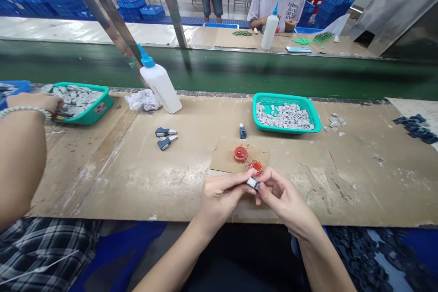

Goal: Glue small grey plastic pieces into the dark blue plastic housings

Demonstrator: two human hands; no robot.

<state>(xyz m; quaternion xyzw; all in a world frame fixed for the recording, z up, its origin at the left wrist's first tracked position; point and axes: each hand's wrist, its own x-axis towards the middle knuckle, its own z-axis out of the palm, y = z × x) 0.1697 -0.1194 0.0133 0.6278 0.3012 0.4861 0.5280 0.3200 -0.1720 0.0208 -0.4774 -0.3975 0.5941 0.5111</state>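
My left hand [221,196] and my right hand [284,196] meet above the near part of the table. Both are closed on one small plastic part [252,183], dark with a pale grey face; the fingers hide some of it. Just beyond the fingertips is a red cap [255,167] with reddish liquid. Another red cap [241,154] sits behind it on a small cardboard piece [222,159]. A similar dark part with a pale tip [242,131] stands further back. Two more dark parts [165,137] lie to the left.
A green basket [258,123] of small grey pieces stands at the back right, another basket [91,118] at the left. A co-worker's hand [37,102] reaches into the left one. A white bottle [160,86] leans by crumpled tissue [143,100]. A green conveyor belt [212,70] runs behind.
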